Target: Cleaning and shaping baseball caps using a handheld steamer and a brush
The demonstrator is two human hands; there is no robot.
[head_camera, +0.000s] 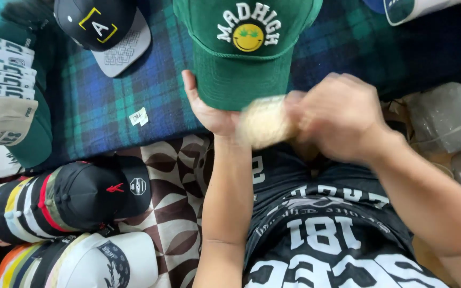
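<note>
Green cap: a corduroy-look cap (pixel 244 48) with a yellow smiley badge and white lettering on its front, lying at the top middle of the view, brim toward the person.
Where it lies: on a blue-and-green plaid cloth (pixel 118 101), its brim reaching over the cloth's near edge.
Left hand: the left hand (pixel 209 109) is cupped under the brim's left corner, thumb up along the edge, gripping the green cap.
Right hand: the right hand (pixel 342 114) is curled into a closed fist just right of the brim, blurred; it holds a pale beige pad (pixel 265 124) against the brim's edge. What the pad is made of cannot be told.
Person: black shirt (pixel 321 224) with white print fills the lower right.
Nearby caps: a black cap with a grey brim (pixel 105 32) sits on the plaid at top left; a stack of white and green caps (pixel 6 90) lines the left edge; a row of black and striped caps (pixel 65 200) lies lower left on a brown-and-cream patterned cloth (pixel 177 176).
Small item: a white tag (pixel 138 117) rests on the plaid, left of the left hand.
</note>
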